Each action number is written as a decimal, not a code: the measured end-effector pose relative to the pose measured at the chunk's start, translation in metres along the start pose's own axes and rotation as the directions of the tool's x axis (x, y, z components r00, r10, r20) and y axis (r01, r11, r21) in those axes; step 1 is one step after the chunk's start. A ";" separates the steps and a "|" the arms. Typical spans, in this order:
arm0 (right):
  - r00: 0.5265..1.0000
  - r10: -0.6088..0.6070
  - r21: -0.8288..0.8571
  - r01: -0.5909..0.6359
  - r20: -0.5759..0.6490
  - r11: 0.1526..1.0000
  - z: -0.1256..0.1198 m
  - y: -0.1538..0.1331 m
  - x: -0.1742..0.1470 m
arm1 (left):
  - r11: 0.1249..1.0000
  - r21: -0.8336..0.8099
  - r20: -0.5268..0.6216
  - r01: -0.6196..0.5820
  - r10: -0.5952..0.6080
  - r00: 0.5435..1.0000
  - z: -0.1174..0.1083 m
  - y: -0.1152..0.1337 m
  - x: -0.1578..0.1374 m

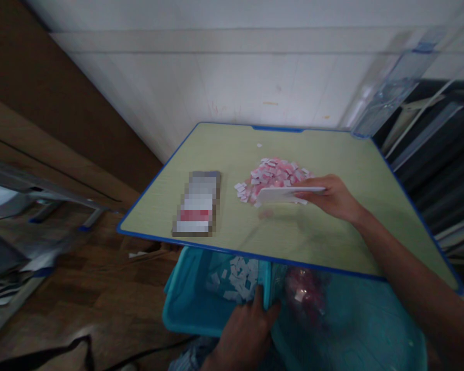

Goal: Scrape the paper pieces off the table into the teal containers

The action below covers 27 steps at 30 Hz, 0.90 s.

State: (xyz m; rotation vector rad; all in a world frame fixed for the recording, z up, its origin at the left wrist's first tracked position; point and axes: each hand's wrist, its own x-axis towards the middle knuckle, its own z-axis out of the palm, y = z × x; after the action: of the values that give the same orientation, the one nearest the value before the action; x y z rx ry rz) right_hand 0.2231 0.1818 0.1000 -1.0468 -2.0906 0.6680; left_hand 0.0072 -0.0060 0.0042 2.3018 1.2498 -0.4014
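The tabletop (216, 149) is pale yellow-green with a faint fine grain, bordered in bright blue. On it, the pile of pieces (274, 172) mixes pink and white, and the flat card (274, 195) is plain white. A pixelated rectangular object (199, 201) shows grey, white and 1 red band. The left bin (185, 309) is turquoise, its scraps (239, 275) white; the right tub (371, 309) is darker teal, with a glossy deep-red bundle (307, 299). The wall (178, 77) is whitish with yellowish marks; the floor (100, 288) is brown with wood-plank lines.
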 end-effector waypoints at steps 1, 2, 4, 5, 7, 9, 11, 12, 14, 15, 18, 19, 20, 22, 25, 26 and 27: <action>1.000 0.005 -0.001 -0.005 -0.002 1.000 0.000 0.000 0.000 | 1.000 0.001 0.002 -0.001 0.001 1.000 0.000 0.000 0.000; 1.000 0.014 0.002 -0.014 0.001 1.000 -0.001 0.000 0.000 | 1.000 0.001 0.008 -0.001 0.001 1.000 -0.001 0.000 0.000; 0.999 0.034 0.022 -0.034 0.020 0.999 -0.004 -0.001 -0.001 | 1.000 -0.001 0.021 0.003 -0.003 1.000 -0.001 0.000 0.000; 0.998 0.040 0.036 -0.041 0.042 0.998 -0.007 -0.002 -0.002 | 1.000 -0.002 0.023 0.004 -0.004 1.000 -0.001 0.000 0.000; 0.993 0.051 0.054 -0.057 0.103 0.997 -0.014 -0.004 -0.004 | 1.000 -0.004 0.018 0.005 -0.005 1.000 -0.001 0.001 0.000; 0.987 0.084 0.045 -0.091 0.138 0.995 -0.020 -0.005 -0.007 | 1.000 -0.007 0.005 0.004 -0.004 1.000 0.000 0.000 0.000; 0.986 0.125 0.034 -0.130 0.108 0.991 -0.023 -0.005 -0.008 | 1.000 -0.009 -0.004 -0.001 0.001 1.000 -0.001 0.000 0.000; 0.987 0.140 0.037 -0.143 0.074 0.989 -0.022 -0.005 -0.009 | 1.000 -0.007 -0.006 -0.005 0.005 1.000 -0.001 0.000 0.000; 0.990 0.143 0.065 -0.143 0.007 0.988 -0.017 -0.005 -0.008 | 1.000 0.001 -0.009 -0.010 0.010 1.000 -0.001 0.000 0.000; 0.991 0.134 0.082 -0.132 -0.014 0.988 -0.012 -0.005 -0.007 | 1.000 0.003 -0.006 -0.010 0.010 1.000 -0.001 0.000 0.000; 0.996 0.081 0.097 -0.076 -0.046 0.992 0.004 -0.005 -0.004 | 1.000 0.004 0.004 -0.010 0.010 1.000 -0.001 0.000 0.000; 0.997 0.059 0.087 -0.054 -0.053 0.995 0.009 -0.005 -0.004 | 1.000 0.003 0.006 -0.011 0.011 1.000 -0.001 0.000 0.000; 0.998 0.040 0.073 -0.036 -0.057 0.997 0.012 -0.005 -0.004 | 1.000 0.004 0.007 -0.012 0.012 1.000 -0.001 0.000 0.000; 0.998 0.017 0.050 -0.014 -0.067 0.999 0.016 -0.006 -0.005 | 1.000 0.007 0.002 -0.011 0.011 1.000 -0.001 0.000 0.000; 0.995 0.043 0.027 -0.041 -0.094 0.999 0.012 -0.007 -0.007 | 1.000 0.005 -0.010 -0.003 0.003 1.000 -0.001 0.000 0.000; 0.992 0.069 0.020 -0.067 -0.108 0.998 0.009 -0.007 -0.008 | 1.000 0.004 -0.016 -0.004 0.004 1.000 0.000 0.000 0.000; 0.987 0.099 0.014 -0.098 -0.125 0.995 0.006 -0.007 -0.009 | 1.000 0.004 -0.022 -0.007 0.007 1.000 0.000 0.000 0.000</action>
State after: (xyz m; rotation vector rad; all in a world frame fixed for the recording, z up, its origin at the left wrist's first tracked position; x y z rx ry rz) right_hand 0.2194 0.1698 0.0981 -1.1640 -1.9373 0.6411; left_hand 0.0069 -0.0060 0.0041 2.3189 1.2520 -0.3778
